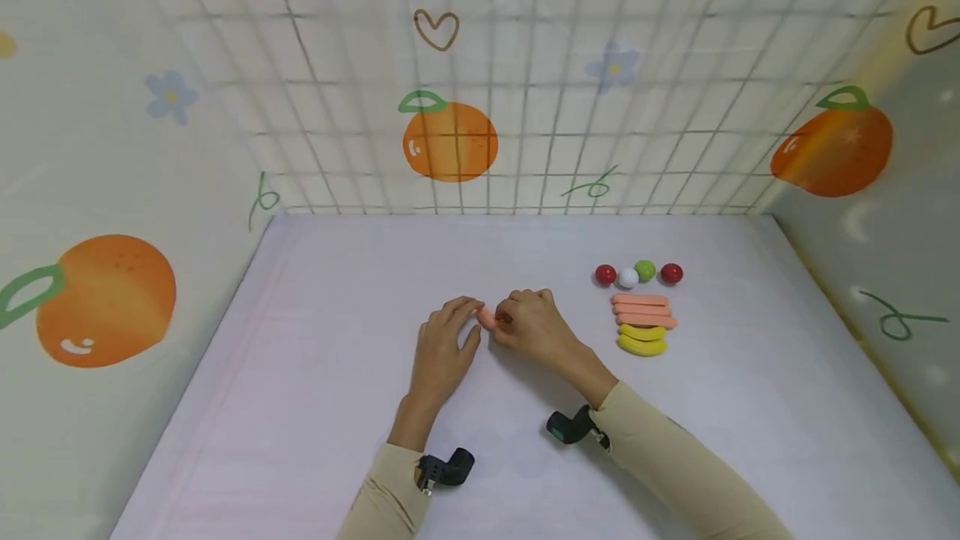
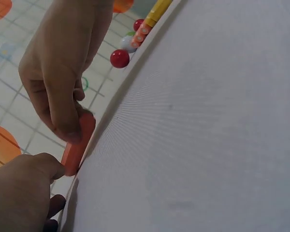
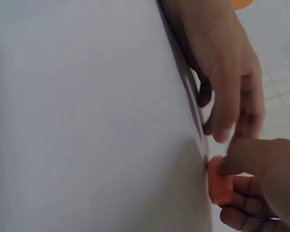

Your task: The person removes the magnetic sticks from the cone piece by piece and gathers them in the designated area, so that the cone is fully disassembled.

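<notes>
My right hand (image 1: 534, 322) pinches a short salmon-pink stick (image 1: 487, 317) between thumb and fingers, low over the white table. In the left wrist view the stick (image 2: 79, 147) slants down from the right hand's fingertips towards the left hand. My left hand (image 1: 442, 354) lies beside it, fingers loosely bent and thumb apart, with fingertips at the stick's far end. Whether they press on it or only touch it I cannot tell. In the right wrist view the thumb covers part of the stick (image 3: 219, 183).
Several similar pink sticks (image 1: 642, 310) lie in a stack of rows on the right. Below them are two yellow banana-shaped pieces (image 1: 642, 345); above are two red balls (image 1: 605, 275), a white ball (image 1: 627, 277) and a green ball (image 1: 645, 270). A fruit-printed curtain (image 1: 352, 140) surrounds the table.
</notes>
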A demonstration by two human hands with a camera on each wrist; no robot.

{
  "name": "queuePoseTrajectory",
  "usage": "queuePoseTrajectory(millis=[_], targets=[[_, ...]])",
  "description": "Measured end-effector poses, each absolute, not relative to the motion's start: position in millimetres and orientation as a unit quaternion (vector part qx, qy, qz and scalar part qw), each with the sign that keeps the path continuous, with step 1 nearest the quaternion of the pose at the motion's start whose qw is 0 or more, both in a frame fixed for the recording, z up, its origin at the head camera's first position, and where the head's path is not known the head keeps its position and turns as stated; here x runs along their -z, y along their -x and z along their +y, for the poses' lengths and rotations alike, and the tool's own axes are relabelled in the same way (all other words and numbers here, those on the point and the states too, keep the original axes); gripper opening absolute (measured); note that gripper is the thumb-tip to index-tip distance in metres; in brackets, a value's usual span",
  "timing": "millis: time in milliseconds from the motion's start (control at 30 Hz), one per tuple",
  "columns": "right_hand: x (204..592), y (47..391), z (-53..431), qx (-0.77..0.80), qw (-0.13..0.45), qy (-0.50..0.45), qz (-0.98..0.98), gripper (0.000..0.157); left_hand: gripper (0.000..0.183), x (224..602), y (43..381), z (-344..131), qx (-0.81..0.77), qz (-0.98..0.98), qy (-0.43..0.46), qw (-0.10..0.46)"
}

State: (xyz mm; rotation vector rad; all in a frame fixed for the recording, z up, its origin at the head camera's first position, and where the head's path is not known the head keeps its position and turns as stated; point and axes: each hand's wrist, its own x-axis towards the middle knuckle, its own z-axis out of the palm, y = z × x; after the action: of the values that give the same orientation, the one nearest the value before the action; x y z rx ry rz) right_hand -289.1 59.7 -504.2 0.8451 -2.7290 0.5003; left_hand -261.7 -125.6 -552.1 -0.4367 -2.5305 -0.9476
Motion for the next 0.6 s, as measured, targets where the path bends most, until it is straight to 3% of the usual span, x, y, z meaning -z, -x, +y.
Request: queuePoseTrajectory(millis=[233,600], targets=[[488.5,281.7,86.0,-0.185,0.134,-0.294,-0.928,0.008,0.033,553.2,262.9,-126.5,0.331,-0.908,0.156,0.204],[464.4,259.6,152.6,-0.233,0.201,-0.326,-0.894,0.008,0.029,554.3,262.3,-124.2,0.321,-0.91,0.167,0.202]])
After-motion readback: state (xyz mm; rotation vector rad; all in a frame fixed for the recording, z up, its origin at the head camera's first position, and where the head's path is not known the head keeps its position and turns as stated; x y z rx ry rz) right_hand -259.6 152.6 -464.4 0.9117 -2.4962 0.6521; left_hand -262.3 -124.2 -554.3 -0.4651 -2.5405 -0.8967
